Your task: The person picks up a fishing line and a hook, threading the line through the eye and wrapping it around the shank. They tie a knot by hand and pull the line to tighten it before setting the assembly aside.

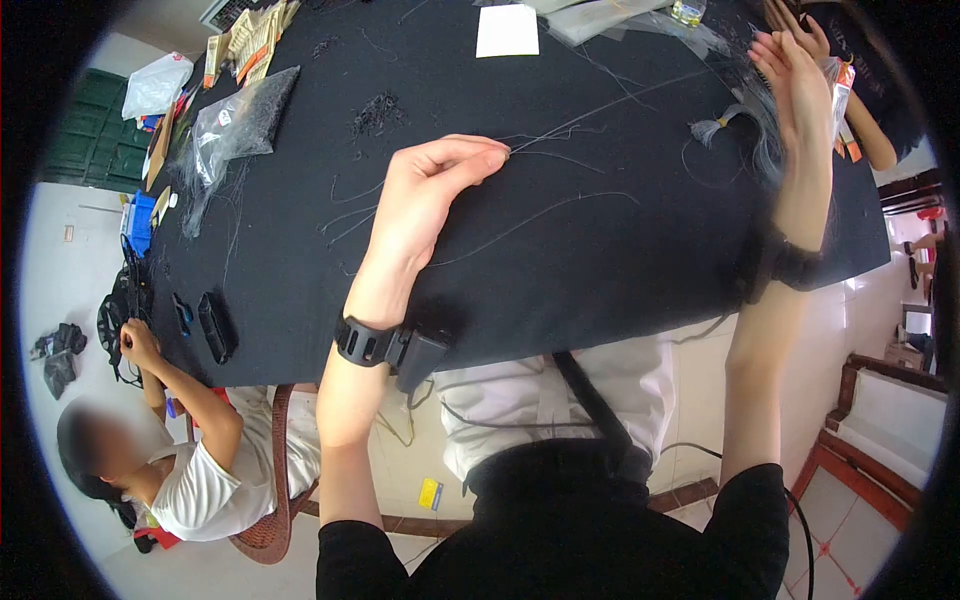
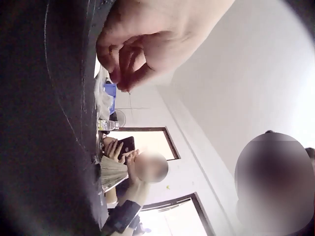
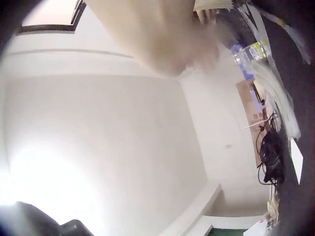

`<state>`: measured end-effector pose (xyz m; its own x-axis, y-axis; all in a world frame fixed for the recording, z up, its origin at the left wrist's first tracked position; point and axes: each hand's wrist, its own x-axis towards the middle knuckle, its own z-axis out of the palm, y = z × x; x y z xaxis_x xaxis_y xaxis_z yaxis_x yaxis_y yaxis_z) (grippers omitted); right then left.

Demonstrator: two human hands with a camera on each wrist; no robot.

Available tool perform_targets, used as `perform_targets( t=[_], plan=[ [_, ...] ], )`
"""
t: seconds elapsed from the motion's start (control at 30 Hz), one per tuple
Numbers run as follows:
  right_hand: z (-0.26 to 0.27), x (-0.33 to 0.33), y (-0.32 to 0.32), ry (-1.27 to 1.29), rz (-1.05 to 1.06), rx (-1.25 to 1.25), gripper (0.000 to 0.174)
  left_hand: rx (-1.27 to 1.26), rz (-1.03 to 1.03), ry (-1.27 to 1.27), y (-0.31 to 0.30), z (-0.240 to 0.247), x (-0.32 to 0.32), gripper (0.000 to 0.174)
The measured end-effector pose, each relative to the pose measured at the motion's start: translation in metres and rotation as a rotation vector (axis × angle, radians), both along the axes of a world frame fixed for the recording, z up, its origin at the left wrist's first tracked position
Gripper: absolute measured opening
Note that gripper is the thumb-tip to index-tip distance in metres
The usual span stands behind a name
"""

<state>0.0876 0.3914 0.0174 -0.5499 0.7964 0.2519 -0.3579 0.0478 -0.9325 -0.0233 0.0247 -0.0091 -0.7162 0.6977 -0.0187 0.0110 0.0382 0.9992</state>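
Near the middle of the head view, my left hand [image 1: 420,200] [image 2: 155,37] pinches the end of thin, pale strands [image 1: 560,133] between thumb and fingertips above the black tabletop. From there a long strand slants up and right towards my right hand [image 1: 800,100] [image 3: 165,37], which is raised at the table's right side with its fingers extended. Blur hides whether a fine strand touches those fingers. Beside the right forearm lies a bundle of pale strands [image 1: 762,125] with a tied end [image 1: 708,130]. Another loose strand [image 1: 540,217] curves over the black cloth [image 1: 600,270].
A white square [image 1: 508,31] and clear plastic bags [image 1: 600,18] lie at the far edge. Dark scraps [image 1: 380,115], a bag of dark material [image 1: 240,125] and a black case [image 1: 215,327] are on the left. One person sits at left; another is at far right.
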Motion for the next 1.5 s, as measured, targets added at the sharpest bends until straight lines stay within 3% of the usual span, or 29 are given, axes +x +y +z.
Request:
perform_targets(
  t=[0.1,0.2,0.27,0.33,0.4,0.5,0.57,0.7,0.83,1.03,1.13,1.3,1.5],
  plan=[
    [0.007,0.007,-0.01,-0.265,-0.387,0.576,0.04,-0.023,0.032,0.243,-0.001,0.005,0.002,0.009],
    [0.027,0.004,-0.066,-0.122,-0.553,0.834,0.043,-0.024,0.032,0.364,-0.001,0.008,0.003,0.009],
    [0.039,-0.001,-0.105,0.054,-0.223,0.869,0.034,-0.02,0.028,0.414,-0.002,0.012,0.005,0.008],
    [0.034,0.005,-0.133,-0.327,0.036,1.02,0.026,-0.06,0.051,0.477,-0.004,0.017,0.008,0.01],
    [0.031,-0.001,-0.175,-0.389,0.46,0.876,0.02,-0.021,0.082,0.483,-0.004,0.02,0.012,0.011],
    [0.012,-0.006,-0.192,-0.29,0.65,0.811,0.017,0.1,0.096,0.444,-0.004,0.018,0.014,0.013],
    [0.01,-0.004,-0.196,-0.282,0.679,0.781,0.016,0.114,0.038,0.494,-0.009,0.018,0.011,0.015],
    [0.012,-0.003,-0.199,-0.254,0.713,0.758,0.013,0.219,-0.04,0.843,-0.007,0.02,0.01,0.017],
    [0.012,-0.001,-0.201,-0.252,0.745,0.709,0.011,0.273,-0.03,0.96,-0.005,0.022,0.01,0.018],
    [0.011,0.002,-0.204,-0.26,0.73,0.694,0.01,0.324,-0.031,0.996,-0.004,0.02,0.011,0.021],
    [0.01,0.001,-0.204,-0.241,0.694,0.732,0.009,0.271,0.075,0.935,-0.002,0.02,0.016,0.022],
    [0.011,0.002,-0.203,-0.22,0.665,0.773,0.009,0.183,0.016,1.018,-0.007,0.023,0.015,0.022],
    [0.017,0.008,-0.208,-0.34,0.759,0.497,0.009,0.223,0.07,1.114,-0.006,0.025,0.014,0.022]
  ],
)
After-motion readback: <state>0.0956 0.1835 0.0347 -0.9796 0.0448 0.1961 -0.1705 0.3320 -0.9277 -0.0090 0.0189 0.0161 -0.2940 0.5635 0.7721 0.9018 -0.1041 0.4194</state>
